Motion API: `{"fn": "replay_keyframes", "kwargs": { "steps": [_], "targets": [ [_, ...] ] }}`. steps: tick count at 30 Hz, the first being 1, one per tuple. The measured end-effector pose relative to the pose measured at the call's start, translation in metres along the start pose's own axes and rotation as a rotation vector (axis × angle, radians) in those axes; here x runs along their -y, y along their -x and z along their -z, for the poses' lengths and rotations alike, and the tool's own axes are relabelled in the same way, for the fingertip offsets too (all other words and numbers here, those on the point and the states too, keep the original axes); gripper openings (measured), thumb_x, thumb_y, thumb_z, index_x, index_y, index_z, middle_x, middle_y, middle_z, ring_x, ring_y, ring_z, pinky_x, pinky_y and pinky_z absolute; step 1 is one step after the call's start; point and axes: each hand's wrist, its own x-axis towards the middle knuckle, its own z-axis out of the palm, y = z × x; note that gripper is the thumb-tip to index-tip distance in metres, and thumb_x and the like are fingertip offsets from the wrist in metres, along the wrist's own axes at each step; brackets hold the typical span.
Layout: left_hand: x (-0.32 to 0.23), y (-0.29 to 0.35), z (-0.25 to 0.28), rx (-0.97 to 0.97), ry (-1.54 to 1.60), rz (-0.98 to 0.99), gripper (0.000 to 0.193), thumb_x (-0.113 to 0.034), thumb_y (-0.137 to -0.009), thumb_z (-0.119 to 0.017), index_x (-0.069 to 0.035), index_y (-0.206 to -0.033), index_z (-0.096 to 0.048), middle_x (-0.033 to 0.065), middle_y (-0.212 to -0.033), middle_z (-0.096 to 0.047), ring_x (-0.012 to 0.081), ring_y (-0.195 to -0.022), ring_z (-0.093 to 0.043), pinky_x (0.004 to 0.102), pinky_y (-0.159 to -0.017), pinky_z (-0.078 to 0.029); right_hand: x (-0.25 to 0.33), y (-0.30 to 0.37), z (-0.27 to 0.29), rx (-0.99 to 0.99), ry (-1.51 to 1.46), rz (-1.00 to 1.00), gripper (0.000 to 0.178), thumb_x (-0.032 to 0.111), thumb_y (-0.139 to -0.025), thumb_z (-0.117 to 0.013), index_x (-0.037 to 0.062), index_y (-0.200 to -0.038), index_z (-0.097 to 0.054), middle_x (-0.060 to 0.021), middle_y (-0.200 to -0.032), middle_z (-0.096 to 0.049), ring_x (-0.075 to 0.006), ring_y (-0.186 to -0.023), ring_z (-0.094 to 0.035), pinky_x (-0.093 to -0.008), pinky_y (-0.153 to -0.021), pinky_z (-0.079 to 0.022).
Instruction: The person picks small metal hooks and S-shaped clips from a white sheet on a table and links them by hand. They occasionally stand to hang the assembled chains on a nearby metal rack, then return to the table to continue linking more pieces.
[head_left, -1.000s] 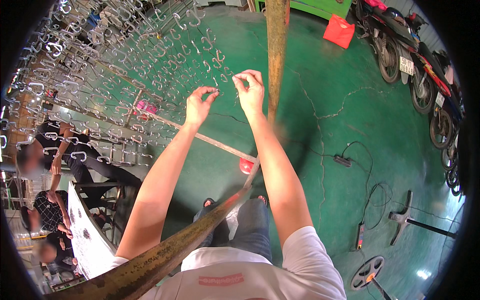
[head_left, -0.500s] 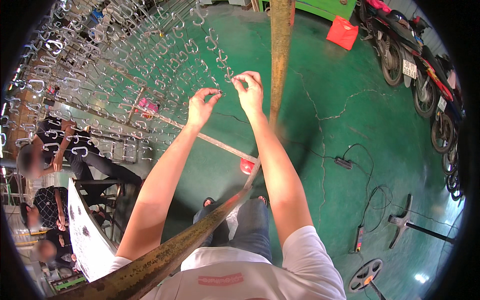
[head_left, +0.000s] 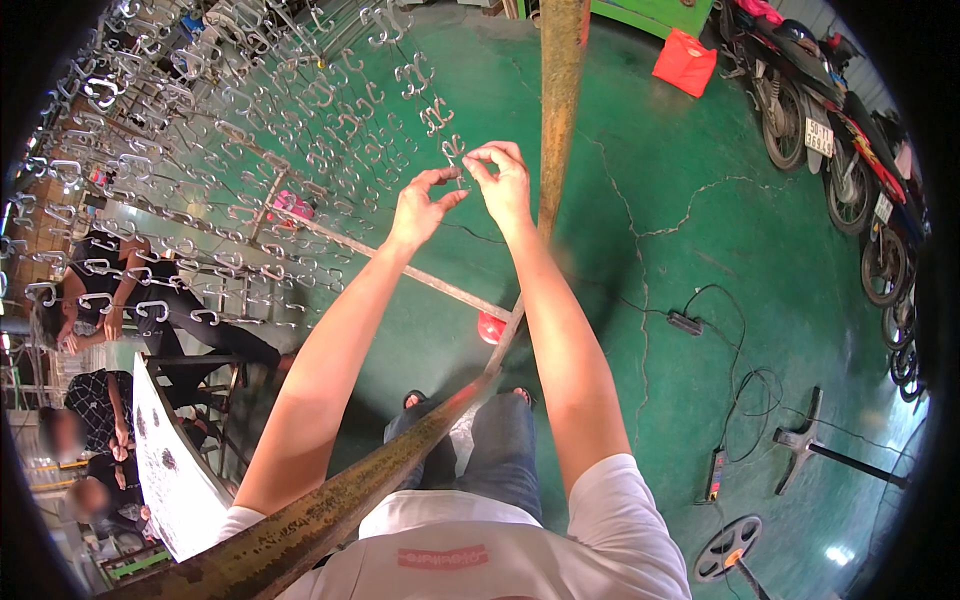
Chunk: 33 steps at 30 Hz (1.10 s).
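Many shiny C-shaped metal hooks (head_left: 437, 117) hang in rows on thin strands, from the upper left towards the centre. My left hand (head_left: 420, 210) is raised at the lower end of the nearest strand, thumb and forefinger around a small metal hook (head_left: 460, 182). Just right of it, my right hand (head_left: 503, 185) pinches at the same strand, fingertips touching beside another hook (head_left: 453, 148). What lies between the right fingertips is mostly hidden. Both hands are close together but apart.
A rusty yellow frame bar (head_left: 558, 110) rises right of my hands; another (head_left: 330, 505) crosses before my body. People (head_left: 150, 290) sit at the left by a white board (head_left: 165, 460). Motorcycles (head_left: 790, 110), a red bag (head_left: 685, 62) and cables (head_left: 742, 340) lie right.
My left hand has moved right, closer to my right hand, which stays nearly still. The nearest strand of hooks has swung slightly to the right.
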Motion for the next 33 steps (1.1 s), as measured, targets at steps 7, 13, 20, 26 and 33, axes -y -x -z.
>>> {"fn": "replay_keyframes", "kwargs": {
  "steps": [7, 13, 20, 26, 33],
  "targets": [
    [0.011, -0.008, -0.017, 0.068, 0.087, 0.128, 0.039, -0.018, -0.081, -0.073, -0.014, -0.119, -0.065, 0.0087, -0.106, -0.069, 0.0194, -0.102, -0.062, 0.0356, -0.093, -0.046, 0.000, -0.001, 0.009, 0.063, -0.036, -0.029, 0.013, 0.013, -0.077, -0.074, 0.0099, -0.088, -0.070, -0.0034, -0.096, -0.061, -0.0203, -0.087, -0.063, -0.0333, -0.073, -0.050],
    [0.013, -0.009, -0.022, 0.008, 0.087, 0.126, 0.034, -0.016, -0.082, -0.072, -0.014, -0.116, -0.067, 0.0073, -0.101, -0.071, 0.0156, -0.098, -0.064, 0.0332, -0.095, -0.045, -0.010, 0.013, 0.018, 0.039, 0.026, -0.028, 0.016, 0.010, -0.079, -0.071, 0.0110, -0.095, -0.069, -0.0065, -0.099, -0.060, -0.0225, -0.085, -0.062, -0.0347, -0.073, -0.050],
    [0.007, -0.006, -0.029, -0.008, 0.163, 0.098, 0.029, -0.014, -0.084, -0.069, -0.005, -0.112, -0.068, 0.0051, -0.104, -0.070, 0.0105, -0.096, -0.062, 0.0280, -0.090, -0.046, -0.022, 0.031, 0.016, 0.066, 0.252, -0.137, 0.018, 0.010, -0.077, -0.071, 0.0137, -0.095, -0.068, -0.0044, -0.101, -0.058, -0.0252, -0.089, -0.062, -0.0383, -0.073, -0.051],
    [0.001, -0.005, -0.030, -0.061, 0.169, 0.144, 0.026, -0.016, -0.085, -0.069, -0.003, -0.107, -0.069, 0.0068, -0.099, -0.071, 0.0108, -0.091, -0.064, 0.0274, -0.086, -0.048, -0.021, 0.030, 0.014, 0.081, 0.303, -0.127, 0.013, 0.012, -0.077, -0.072, 0.0136, -0.089, -0.068, -0.0037, -0.103, -0.058, -0.0265, -0.092, -0.061, -0.0389, -0.073, -0.051],
    [0.006, -0.009, -0.032, -0.117, 0.102, 0.151, 0.025, -0.018, -0.084, -0.070, -0.002, -0.103, -0.069, 0.0059, -0.092, -0.072, 0.0102, -0.084, -0.066, 0.0255, -0.077, -0.051, -0.019, 0.028, 0.011, 0.103, 0.287, -0.153, 0.012, 0.012, -0.076, -0.073, 0.0130, -0.087, -0.068, -0.0032, -0.101, -0.058, -0.0263, -0.093, -0.061, -0.0383, -0.074, -0.051]
  ]
}}
